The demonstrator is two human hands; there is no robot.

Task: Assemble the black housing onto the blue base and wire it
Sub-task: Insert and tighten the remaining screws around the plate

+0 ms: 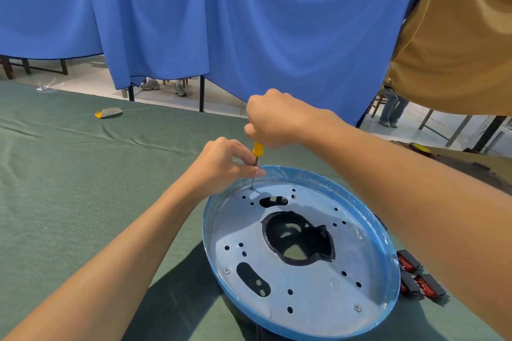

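Observation:
The round blue base (386,232) lies in front of me with its silver inner plate (310,279) facing up, full of holes. The black housing (299,241) shows through the plate's middle cut-out and under the base's near edge. My right hand (274,119) grips the yellow handle of a screwdriver (257,151), held upright. Its tip stands on a screw (251,188) at the plate's far edge. My left hand (225,165) pinches the screwdriver's shaft just above the rim. Two other screws sit in the plate near me.
Green cloth (69,188) covers the table. Red-and-black parts (421,279) lie right of the base. A yellow and white packet (108,113) lies far left. Dark objects (471,166) sit at the right edge. Blue drapes (221,22) hang behind, with people's legs beyond.

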